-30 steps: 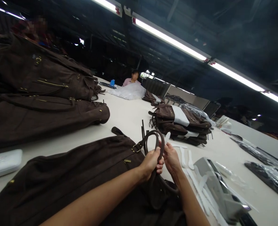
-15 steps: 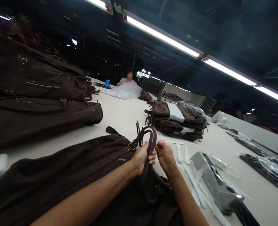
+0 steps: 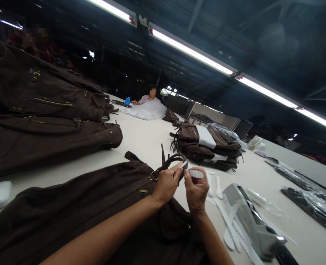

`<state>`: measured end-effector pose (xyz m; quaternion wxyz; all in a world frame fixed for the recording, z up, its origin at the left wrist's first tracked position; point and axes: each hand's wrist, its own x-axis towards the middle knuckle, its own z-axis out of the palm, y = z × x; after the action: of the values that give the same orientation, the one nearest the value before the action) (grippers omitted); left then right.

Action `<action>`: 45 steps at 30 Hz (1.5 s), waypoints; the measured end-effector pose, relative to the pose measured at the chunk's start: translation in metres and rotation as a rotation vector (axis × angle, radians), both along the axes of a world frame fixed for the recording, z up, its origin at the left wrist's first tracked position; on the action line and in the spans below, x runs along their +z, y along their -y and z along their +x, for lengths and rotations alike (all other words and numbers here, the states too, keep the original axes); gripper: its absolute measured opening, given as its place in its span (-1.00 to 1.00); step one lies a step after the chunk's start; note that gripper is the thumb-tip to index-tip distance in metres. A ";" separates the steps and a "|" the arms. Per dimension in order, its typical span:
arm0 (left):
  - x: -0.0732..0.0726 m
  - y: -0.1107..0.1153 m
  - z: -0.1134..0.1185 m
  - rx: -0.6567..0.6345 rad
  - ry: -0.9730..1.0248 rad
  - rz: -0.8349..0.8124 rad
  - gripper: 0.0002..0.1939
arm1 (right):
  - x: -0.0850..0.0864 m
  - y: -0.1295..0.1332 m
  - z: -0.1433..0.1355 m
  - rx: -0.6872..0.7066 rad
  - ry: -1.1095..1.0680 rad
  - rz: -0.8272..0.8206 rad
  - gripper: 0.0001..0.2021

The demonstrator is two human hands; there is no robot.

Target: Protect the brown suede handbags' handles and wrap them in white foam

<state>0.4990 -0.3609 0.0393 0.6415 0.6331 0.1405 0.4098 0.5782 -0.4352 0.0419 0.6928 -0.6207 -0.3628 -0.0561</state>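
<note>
A dark brown bag (image 3: pixel 96 206) with brass fittings lies across the table in front of me. My left hand (image 3: pixel 167 184) is closed around the bag's looped handle (image 3: pixel 175 159), thumb and fingers pinching it near the top of the loop. Just to its right, my right hand (image 3: pixel 197 189) is closed on a white strip (image 3: pixel 196 173) with a notched edge. A white end also shows at the left fingertips, against the handle; whether it is the same strip I cannot tell. The two hands nearly touch.
Several white strips (image 3: pixel 226 217) lie beside a grey tape dispenser (image 3: pixel 248 217) on the right. Stacked brown bags with white bands (image 3: pixel 207 143) stand behind my hands. More brown bags (image 3: pixel 49 143) fill the left. A person (image 3: pixel 149 98) sits at the far end.
My right hand has turned and come closer to the left, and a white strip now shows in it. The left hand has moved nearer the top of the handle loop, which sits lower.
</note>
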 end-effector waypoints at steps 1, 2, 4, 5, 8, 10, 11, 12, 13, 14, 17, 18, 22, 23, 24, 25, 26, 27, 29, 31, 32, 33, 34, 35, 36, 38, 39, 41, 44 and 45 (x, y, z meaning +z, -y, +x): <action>0.000 0.001 -0.001 0.013 -0.021 0.091 -0.59 | 0.001 0.000 -0.001 0.031 -0.047 0.010 -0.70; -0.001 0.002 -0.001 0.018 -0.036 0.161 -0.61 | 0.002 0.001 -0.001 0.073 -0.102 0.017 -0.69; -0.002 0.001 -0.002 0.031 -0.045 0.224 -0.65 | 0.002 0.001 0.001 0.183 -0.206 0.017 -0.70; -0.003 -0.001 -0.001 0.054 -0.041 0.233 -0.67 | 0.002 0.001 0.003 0.241 -0.241 0.010 -0.71; -0.004 -0.011 0.002 0.166 0.001 0.211 -0.79 | -0.001 0.002 0.007 0.384 -0.293 -0.002 -0.73; -0.004 -0.018 0.004 0.217 0.037 0.185 -0.83 | -0.004 0.001 0.007 0.462 -0.317 0.007 -0.69; -0.003 -0.020 0.004 0.228 0.051 0.176 -0.81 | -0.004 0.001 0.007 0.491 -0.324 0.006 -0.68; -0.001 -0.022 0.004 0.235 0.060 0.168 -0.78 | -0.005 0.001 0.007 0.507 -0.322 -0.002 -0.68; 0.000 -0.022 0.004 0.233 0.066 0.160 -0.77 | -0.004 0.001 0.007 0.503 -0.305 -0.014 -0.71; 0.002 -0.022 0.003 0.228 0.071 0.149 -0.78 | -0.004 0.002 0.007 0.475 -0.269 -0.028 -0.75; 0.008 -0.016 0.000 0.205 0.078 0.116 -0.88 | 0.002 0.004 0.004 0.308 -0.078 -0.056 -0.82; 0.010 -0.014 -0.001 0.202 0.078 0.108 -0.89 | 0.004 0.005 0.003 0.251 -0.018 -0.057 -0.81; 0.017 -0.007 -0.005 0.159 0.086 0.106 -0.90 | 0.014 0.010 -0.005 0.207 0.004 -0.103 -0.78; 0.018 -0.006 -0.006 0.137 0.084 0.114 -0.90 | 0.016 0.011 -0.007 0.215 -0.012 -0.123 -0.77; 0.018 -0.006 -0.007 0.119 0.079 0.123 -0.88 | 0.017 0.012 -0.009 0.216 -0.019 -0.143 -0.76; 0.018 -0.005 -0.008 0.109 0.070 0.133 -0.87 | 0.019 0.012 -0.011 0.208 -0.016 -0.163 -0.74; 0.018 -0.004 -0.008 0.109 0.056 0.141 -0.85 | 0.019 0.013 -0.012 0.192 -0.008 -0.183 -0.72; 0.018 -0.004 -0.008 0.117 0.042 0.148 -0.84 | 0.020 0.013 -0.013 0.179 -0.002 -0.204 -0.70; 0.016 -0.004 -0.007 0.131 0.020 0.150 -0.83 | 0.019 0.014 -0.012 0.157 -0.006 -0.235 -0.70; 0.014 -0.004 -0.006 0.132 0.023 0.135 -0.84 | 0.017 0.015 -0.009 0.140 -0.037 -0.229 -0.70; 0.013 -0.005 -0.005 0.127 0.029 0.127 -0.83 | 0.016 0.015 -0.007 0.137 -0.065 -0.212 -0.69; 0.012 -0.005 -0.004 0.121 0.034 0.123 -0.82 | 0.015 0.014 -0.005 0.146 -0.098 -0.193 -0.68; 0.011 -0.006 -0.004 0.119 0.035 0.123 -0.80 | 0.013 0.014 -0.003 0.163 -0.137 -0.172 -0.67; 0.011 -0.007 -0.004 0.120 0.032 0.127 -0.79 | 0.012 0.013 -0.002 0.188 -0.176 -0.153 -0.67; 0.011 -0.007 -0.004 0.122 0.028 0.133 -0.77 | 0.011 0.013 -0.001 0.214 -0.208 -0.138 -0.66; 0.011 -0.007 -0.004 0.127 0.024 0.143 -0.74 | 0.010 0.011 0.000 0.254 -0.246 -0.121 -0.65; 0.012 -0.007 -0.005 0.130 0.020 0.156 -0.74 | 0.010 0.011 -0.001 0.265 -0.248 -0.118 -0.65; 0.013 -0.004 -0.007 0.154 -0.004 0.213 -0.75 | 0.010 0.010 -0.001 0.272 -0.222 -0.124 -0.66; 0.014 0.000 -0.010 0.218 -0.076 0.365 -0.79 | 0.010 0.011 -0.002 0.235 -0.161 -0.155 -0.65; 0.014 0.000 -0.011 0.229 -0.094 0.407 -0.79 | 0.010 0.012 -0.002 0.215 -0.148 -0.171 -0.65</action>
<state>0.4883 -0.3612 0.0532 0.4427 0.7477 0.1553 0.4698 0.5765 -0.4472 0.0524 0.6644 -0.6372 -0.3787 0.0954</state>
